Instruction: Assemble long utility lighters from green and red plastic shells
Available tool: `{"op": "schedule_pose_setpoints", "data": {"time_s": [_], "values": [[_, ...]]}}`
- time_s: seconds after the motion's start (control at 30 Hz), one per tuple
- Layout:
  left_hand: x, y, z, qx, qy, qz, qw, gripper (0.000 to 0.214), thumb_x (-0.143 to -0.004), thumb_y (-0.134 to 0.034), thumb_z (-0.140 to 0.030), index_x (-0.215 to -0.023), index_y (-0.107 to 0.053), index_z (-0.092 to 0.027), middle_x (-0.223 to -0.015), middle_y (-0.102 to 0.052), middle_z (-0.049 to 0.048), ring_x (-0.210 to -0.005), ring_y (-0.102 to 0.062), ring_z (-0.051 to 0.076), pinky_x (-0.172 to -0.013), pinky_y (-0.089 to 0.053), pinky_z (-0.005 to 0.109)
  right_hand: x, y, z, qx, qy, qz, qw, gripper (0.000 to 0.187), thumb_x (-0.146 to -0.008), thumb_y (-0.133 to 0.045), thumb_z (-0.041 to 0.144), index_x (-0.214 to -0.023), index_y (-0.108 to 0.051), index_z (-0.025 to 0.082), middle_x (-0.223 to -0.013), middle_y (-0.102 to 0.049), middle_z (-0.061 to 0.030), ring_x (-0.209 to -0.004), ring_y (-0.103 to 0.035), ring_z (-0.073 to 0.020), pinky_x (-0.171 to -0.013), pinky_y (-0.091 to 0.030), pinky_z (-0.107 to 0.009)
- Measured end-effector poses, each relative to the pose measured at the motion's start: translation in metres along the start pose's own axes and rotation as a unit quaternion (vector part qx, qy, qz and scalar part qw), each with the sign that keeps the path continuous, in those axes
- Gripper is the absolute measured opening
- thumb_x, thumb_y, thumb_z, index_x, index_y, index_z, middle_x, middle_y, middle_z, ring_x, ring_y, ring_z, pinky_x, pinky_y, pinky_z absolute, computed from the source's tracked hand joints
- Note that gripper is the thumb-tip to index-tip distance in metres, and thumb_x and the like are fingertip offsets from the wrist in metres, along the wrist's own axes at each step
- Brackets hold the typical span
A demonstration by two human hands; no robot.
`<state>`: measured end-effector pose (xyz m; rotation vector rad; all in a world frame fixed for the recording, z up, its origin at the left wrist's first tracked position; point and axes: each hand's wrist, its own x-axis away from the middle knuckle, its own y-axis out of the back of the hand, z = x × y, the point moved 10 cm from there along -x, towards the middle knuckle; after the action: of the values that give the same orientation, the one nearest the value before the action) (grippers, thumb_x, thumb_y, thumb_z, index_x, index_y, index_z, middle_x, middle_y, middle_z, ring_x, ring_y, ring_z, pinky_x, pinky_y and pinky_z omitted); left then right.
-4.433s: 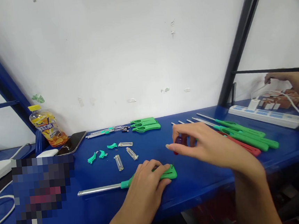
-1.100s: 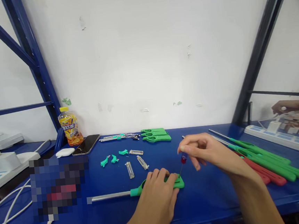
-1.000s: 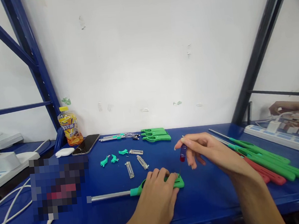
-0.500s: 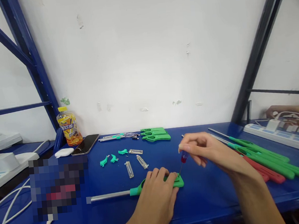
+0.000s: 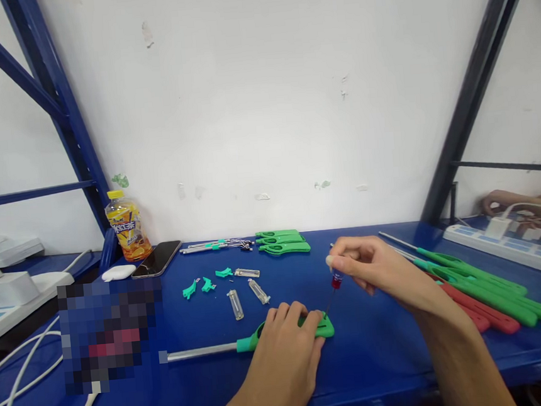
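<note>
My left hand (image 5: 287, 347) presses a green long-necked lighter (image 5: 326, 329) onto the blue table, fingers curled over its handle. The metal tube of that lighter points left. A small screwdriver (image 5: 336, 280) with a red and blue clear handle is pinched in my right hand (image 5: 368, 261). Its thin shaft slants down to the handle's right end, where the tip meets the green plastic. Beyond my left hand lie several clear fuel tanks (image 5: 235, 304) and several teal triggers (image 5: 207, 285). My left palm hides the middle of the lighter.
Green handle shells (image 5: 284, 248) and metal tubes (image 5: 215, 246) lie along the wall. Several green and red lighters (image 5: 490, 285) are on the right, near a power strip (image 5: 511, 251). A phone (image 5: 157, 259), a drink bottle (image 5: 128, 227) and white cables (image 5: 17, 370) are at left.
The screwdriver handle leans slightly further right, with its tip still at the lighter's end. My left hand keeps its hold. The whole view has shifted a little.
</note>
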<state>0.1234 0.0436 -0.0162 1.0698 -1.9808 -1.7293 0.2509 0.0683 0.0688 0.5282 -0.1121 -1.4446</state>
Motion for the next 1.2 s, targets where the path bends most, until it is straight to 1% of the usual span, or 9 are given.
{"op": "schedule_pose_setpoints", "data": {"time_s": [0.1,0.17,0.37,0.57,0.73,0.8,0.9,1.07,1.2], "values": [[0.000,0.000,0.000,0.002,-0.002,-0.001,1.000,0.029,-0.107,-0.050,-0.021,-0.133,-0.062,-0.024,-0.123,-0.066,0.0079,-0.110,-0.061,0.029,-0.098,-0.053,0.051,0.000,-0.005,0.000,-0.011,0.007,0.032,0.999,0.048,-0.098,-0.060,0.065,-0.100,-0.074,0.019,-0.066,-0.068,-0.0023,-0.057,-0.062,-0.0146,-0.049,-0.039,-0.023],[-0.001,0.000,0.001,0.002,-0.003,-0.002,1.000,0.030,-0.107,-0.050,-0.021,-0.134,-0.062,-0.024,-0.122,-0.066,0.0077,-0.110,-0.061,0.029,-0.097,-0.053,0.050,-0.001,-0.010,0.000,-0.021,0.004,0.050,0.999,0.049,-0.101,-0.057,0.064,-0.103,-0.075,0.018,-0.067,-0.070,-0.0030,-0.056,-0.061,-0.0139,-0.049,-0.039,-0.023],[0.000,0.000,0.000,-0.005,-0.005,-0.001,1.000,0.029,-0.107,-0.049,-0.020,-0.133,-0.062,-0.023,-0.121,-0.066,0.0077,-0.109,-0.061,0.029,-0.098,-0.053,0.051,-0.001,-0.003,-0.001,-0.043,-0.006,-0.010,0.999,0.038,-0.082,-0.087,0.048,-0.074,-0.061,0.020,-0.057,-0.054,0.0061,-0.050,-0.044,-0.0079,-0.047,-0.034,-0.021],[0.001,0.000,-0.001,-0.006,-0.007,0.000,1.000,0.028,-0.107,-0.050,-0.020,-0.133,-0.062,-0.023,-0.122,-0.066,0.0081,-0.110,-0.061,0.030,-0.098,-0.053,0.052,0.000,-0.006,0.002,-0.048,0.001,0.018,0.999,0.028,-0.082,-0.086,0.044,-0.087,-0.070,0.020,-0.061,-0.054,0.0060,-0.049,-0.042,-0.0078,-0.045,-0.031,-0.021],[-0.001,-0.001,-0.001,-0.007,-0.008,0.001,1.000,0.027,-0.107,-0.050,-0.020,-0.132,-0.062,-0.023,-0.121,-0.066,0.0078,-0.109,-0.062,0.030,-0.097,-0.054,0.053,-0.002,-0.003,-0.001,-0.056,-0.019,-0.018,0.998,0.045,-0.075,-0.092,0.043,-0.072,-0.053,0.023,-0.051,-0.052,0.0088,-0.044,-0.040,-0.0073,-0.041,-0.030,-0.020],[0.000,-0.001,-0.001,-0.007,-0.007,-0.002,1.000,0.027,-0.107,-0.050,-0.020,-0.131,-0.062,-0.023,-0.121,-0.066,0.0078,-0.109,-0.061,0.030,-0.097,-0.054,0.052,-0.002,-0.003,-0.001,-0.048,-0.020,-0.025,0.998,0.045,-0.077,-0.091,0.045,-0.074,-0.051,0.023,-0.047,-0.048,0.0103,-0.042,-0.041,-0.0079,-0.042,-0.033,-0.020],[0.000,-0.002,0.000,-0.007,-0.007,-0.005,1.000,0.027,-0.107,-0.050,-0.021,-0.131,-0.062,-0.024,-0.121,-0.066,0.0076,-0.109,-0.061,0.030,-0.097,-0.054,0.051,-0.001,-0.004,0.000,-0.030,-0.012,0.001,0.999,0.034,-0.086,-0.082,0.052,-0.089,-0.065,0.023,-0.048,-0.050,0.0092,-0.043,-0.046,-0.0092,-0.044,-0.038,-0.020],[0.001,-0.002,0.001,-0.009,-0.006,-0.008,1.000,0.029,-0.108,-0.049,-0.021,-0.134,-0.062,-0.025,-0.120,-0.066,0.0071,-0.108,-0.062,0.030,-0.096,-0.054,0.052,0.004,-0.013,0.005,-0.028,0.010,0.076,0.997,0.046,-0.102,-0.059,0.060,-0.102,-0.076,0.018,-0.066,-0.068,-0.0021,-0.058,-0.061,-0.0124,-0.050,-0.040,-0.021],[0.001,-0.001,0.000,-0.011,-0.006,-0.006,1.000,0.029,-0.108,-0.050,-0.021,-0.134,-0.062,-0.025,-0.120,-0.066,0.0072,-0.108,-0.062,0.029,-0.096,-0.054,0.051,0.004,-0.016,0.000,-0.043,-0.011,0.076,0.996,0.040,-0.098,-0.067,0.057,-0.097,-0.074,0.018,-0.061,-0.064,0.0007,-0.050,-0.056,-0.0103,-0.049,-0.039,-0.022]]}}
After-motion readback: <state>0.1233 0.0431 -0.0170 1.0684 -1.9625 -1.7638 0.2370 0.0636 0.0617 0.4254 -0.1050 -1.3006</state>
